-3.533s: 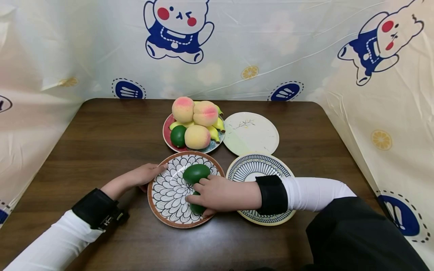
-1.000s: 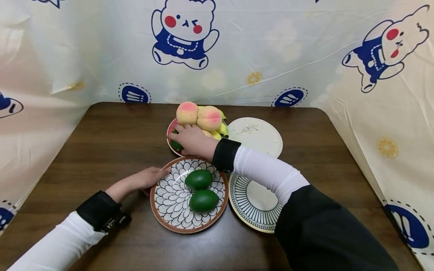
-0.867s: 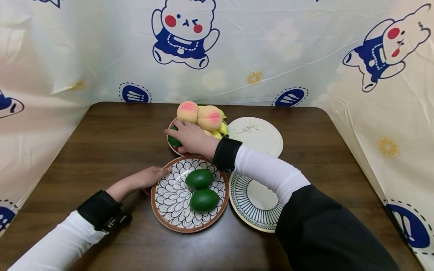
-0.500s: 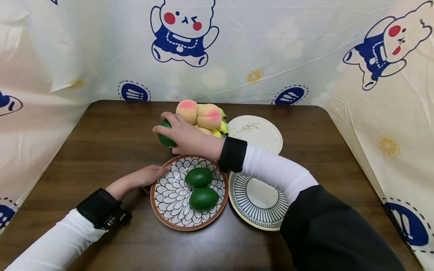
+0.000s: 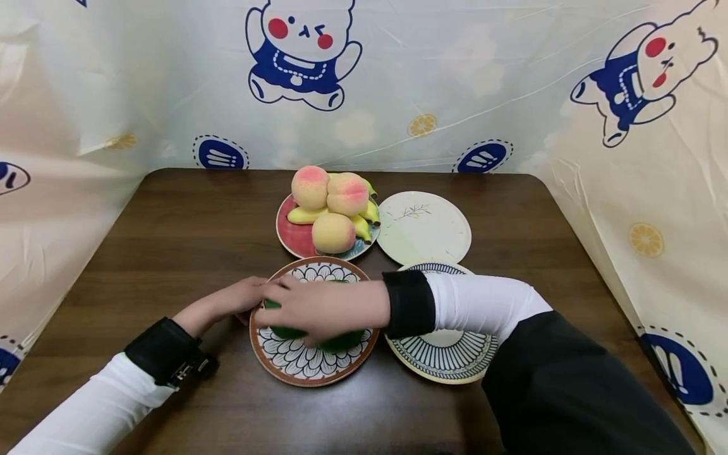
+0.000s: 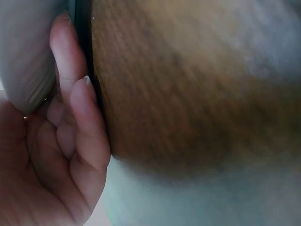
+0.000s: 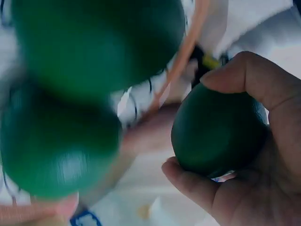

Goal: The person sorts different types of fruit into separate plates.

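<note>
My right hand (image 5: 318, 309) grips a dark green oval fruit (image 7: 216, 132) between thumb and fingers, low over the left part of a brown-rimmed plate (image 5: 296, 363) with a black-and-white petal pattern. Two similar green fruits lie on that plate, mostly covered by the hand in the head view; in the right wrist view, one green fruit (image 7: 61, 141) shows beside another green fruit (image 7: 99, 42). At the plate's left rim, my left hand (image 5: 244, 297) pinches the edge, thumb above and fingers (image 6: 89, 122) underneath.
Behind stands a red-and-blue plate (image 5: 292, 234) with several bananas (image 5: 304, 216) and three peaches (image 5: 333, 233). A pale plate (image 5: 423, 227) sits to its right. The right forearm crosses a yellow-rimmed patterned plate (image 5: 443, 373). A printed cloth (image 5: 398, 82) hangs behind the table.
The right hand has taken the green fruit from the red-and-blue plate and carried it forward over the brown-rimmed plate. My left hand has stayed at the rim.
</note>
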Motion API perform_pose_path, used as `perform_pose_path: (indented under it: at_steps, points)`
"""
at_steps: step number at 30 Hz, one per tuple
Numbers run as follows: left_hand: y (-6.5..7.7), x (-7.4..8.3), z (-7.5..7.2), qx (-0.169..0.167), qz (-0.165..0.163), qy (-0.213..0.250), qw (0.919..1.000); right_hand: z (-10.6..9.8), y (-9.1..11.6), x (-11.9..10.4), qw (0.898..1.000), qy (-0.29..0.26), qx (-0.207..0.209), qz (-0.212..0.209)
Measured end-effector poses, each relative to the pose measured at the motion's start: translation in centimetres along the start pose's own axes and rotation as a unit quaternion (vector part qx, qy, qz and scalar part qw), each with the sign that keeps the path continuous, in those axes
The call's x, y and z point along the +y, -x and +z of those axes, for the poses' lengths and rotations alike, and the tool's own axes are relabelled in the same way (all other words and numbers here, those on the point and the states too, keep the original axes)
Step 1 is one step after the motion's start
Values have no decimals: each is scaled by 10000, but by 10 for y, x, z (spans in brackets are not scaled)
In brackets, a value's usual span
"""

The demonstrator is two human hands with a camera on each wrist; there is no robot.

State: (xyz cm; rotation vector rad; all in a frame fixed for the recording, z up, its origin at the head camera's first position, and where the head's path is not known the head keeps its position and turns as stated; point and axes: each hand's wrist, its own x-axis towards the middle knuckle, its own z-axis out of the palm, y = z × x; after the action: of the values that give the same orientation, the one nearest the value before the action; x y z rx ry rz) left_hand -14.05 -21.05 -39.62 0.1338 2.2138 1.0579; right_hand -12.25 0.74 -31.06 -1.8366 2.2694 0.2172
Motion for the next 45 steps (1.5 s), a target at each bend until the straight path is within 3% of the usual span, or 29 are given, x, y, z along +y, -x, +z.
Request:
perform_pose_path:
  at_steps: [5,9,21,27,45]
  points:
    - [-4,1,-2,-209,-100,16,9997,17,-3,-16,9927,1040,-408,-447]
    - [-5,1,-2,-311,-47,-25,9995,24,-5,-20,9890,1318,-484,-466]
    - [-3,0,-2,-297,-36,-37,9995,25,-10,-24,9884,1311,-601,-476]
    - [-2,0,-2,-242,-35,-33,9997,28,-13,-24,9903,1053,-785,-453]
    - [-2,3,-1,-187,-126,-111,9997,30,-13,-25,9911,963,-917,-111]
